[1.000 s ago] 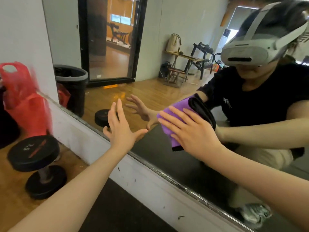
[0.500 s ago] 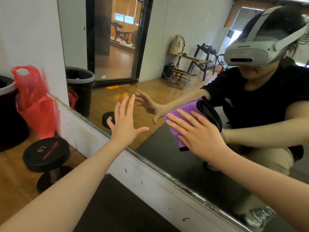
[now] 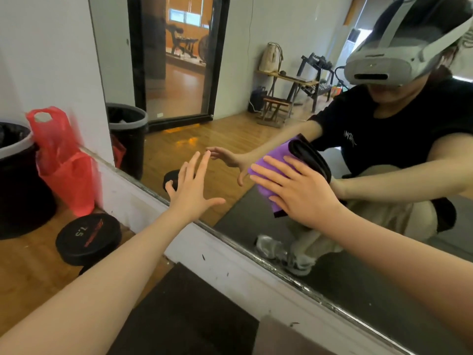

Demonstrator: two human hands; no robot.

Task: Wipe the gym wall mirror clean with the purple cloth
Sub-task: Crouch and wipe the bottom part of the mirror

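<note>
Wiping mid-task, your flat right hand (image 3: 304, 190) presses the purple cloth (image 3: 271, 172) on the mirror (image 3: 230, 139), left hand (image 3: 192, 190) splayed; sweep onward next.

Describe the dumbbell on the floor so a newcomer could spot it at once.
Start at the wall mirror and drop to its lower left corner. There, by the black bin and red plastic bag, stands the dumbbell, a black disc marked 7.5.
</note>
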